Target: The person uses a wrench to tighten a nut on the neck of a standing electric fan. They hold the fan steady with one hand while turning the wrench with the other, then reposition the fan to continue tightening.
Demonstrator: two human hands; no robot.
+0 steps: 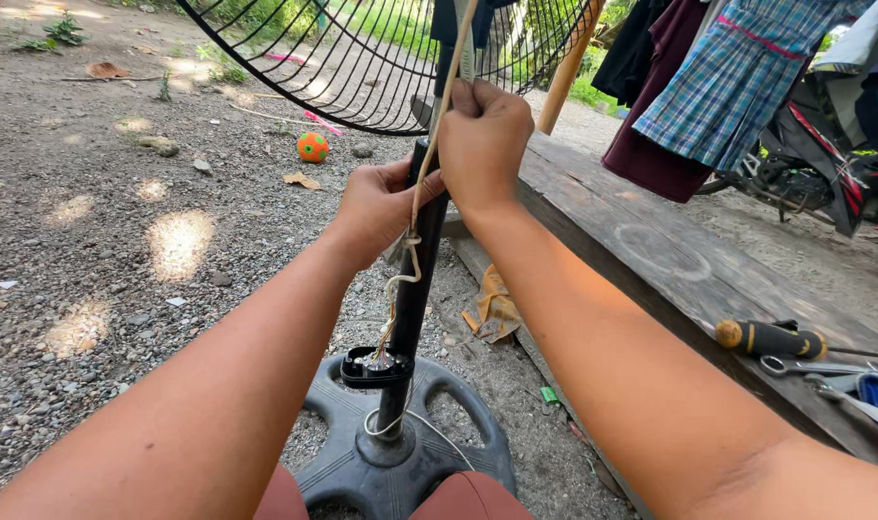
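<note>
Fan pole: black metal upright pole (412, 289) of a pedestal fan, standing dead centre right in front of the person, rising from a round black plastic base (400, 453) on the gravel ground (121, 270).
Cord: pale cream electrical cord (415, 207) running down along the pole, knotted partway, then into a small open black switch box (374, 368) near the base.
Left hand: left hand (379, 207) wrapped closed around the pole and pinching the cord against it.
Right hand: right hand (482, 135) fisted tight on the cord higher up, just under the black wire fan guard (362, 58).
Handling: I'd guess the pole is stiff and the base heavy, so the pole's the safe grip. Cord's soft and floppy, and the bare wires at the box look fragile.
Around: weathered wooden plank desk (651, 250) on the right with a yellow-and-black handled screwdriver (768, 338) and steel scissors (810, 366); orange ball (313, 146) far left; hanging clothes (728, 77) far right.
In the way: the guard crowds the top, and the dangling cord loops round the pole's foot.
</note>
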